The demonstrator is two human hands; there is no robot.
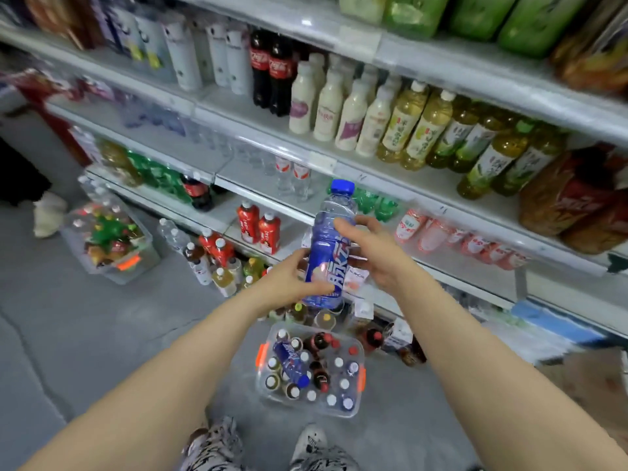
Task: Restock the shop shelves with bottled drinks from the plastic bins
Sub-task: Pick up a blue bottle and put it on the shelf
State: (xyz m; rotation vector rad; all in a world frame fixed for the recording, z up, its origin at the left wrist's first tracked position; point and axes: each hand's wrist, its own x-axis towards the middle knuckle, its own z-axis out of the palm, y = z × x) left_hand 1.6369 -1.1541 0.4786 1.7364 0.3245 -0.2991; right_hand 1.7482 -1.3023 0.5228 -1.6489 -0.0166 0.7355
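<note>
Holding a blue drink bottle [326, 253] with a blue cap in both hands, in the air in front of the shelves [238, 127]. It's near upright, with the cap leaning slightly right. My left hand [289, 283] grips the lower labelled half, fingers and thumb curled round it. My right hand [370, 253] wraps the upper half just below the clear neck, fingers curled across the front. The bottle is level with the red bottles [258, 229] on a low shelf. Directly below on the grey floor is a clear plastic bin [316, 407] with orange latches, packed with upright bottles. A matching blue bottle [290, 363] lies flat on top of them. A second clear bin [142, 263], also loaded, is further left on the floor. Loose bottles [221, 263] stand on the floor between the bins, by the lowest shelf.
</note>
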